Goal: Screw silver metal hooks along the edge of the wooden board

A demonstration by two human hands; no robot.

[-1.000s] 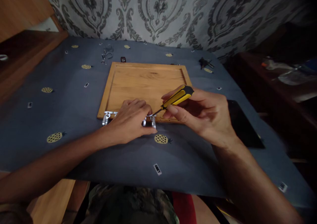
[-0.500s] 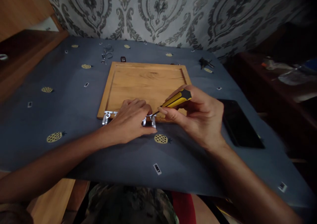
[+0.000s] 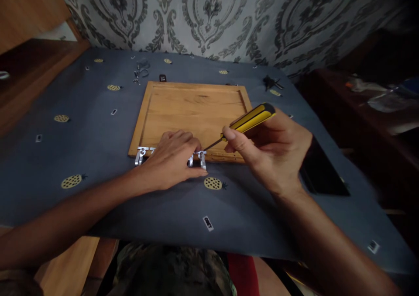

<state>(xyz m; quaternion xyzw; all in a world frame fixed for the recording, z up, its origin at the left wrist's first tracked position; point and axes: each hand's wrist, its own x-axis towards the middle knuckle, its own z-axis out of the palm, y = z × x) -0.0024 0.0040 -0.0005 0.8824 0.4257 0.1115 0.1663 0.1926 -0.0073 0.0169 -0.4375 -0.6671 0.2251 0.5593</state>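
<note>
A wooden panel point(image 3: 193, 108) with a raised frame lies flat on the table. Shiny metal hinges sit along its near edge: one hinge point(image 3: 140, 154) shows left of my left hand, and another hinge point(image 3: 202, 158) pokes out by its thumb and index finger. My left hand point(image 3: 173, 158) rests over this edge, its fingers closed on the right-hand hinge. In my right hand point(image 3: 271, 149) is a yellow and black screwdriver point(image 3: 250, 122), gripped at the handle and slanted down to the left. Its tip meets the top of that hinge; any screw there is too small to make out.
A dark tablet-like slab point(image 3: 322, 169) lies right of my right hand. Behind the panel are small metal pieces point(image 3: 141, 72) and a black square item point(image 3: 163, 78); a black tool-like object point(image 3: 272, 83) is at the back right. A patterned wall point(image 3: 212, 16) borders the table.
My right hand and the screwdriver handle have moved right and slightly up, showing more of the shaft and the panel's near edge. My left hand has stayed in place.
</note>
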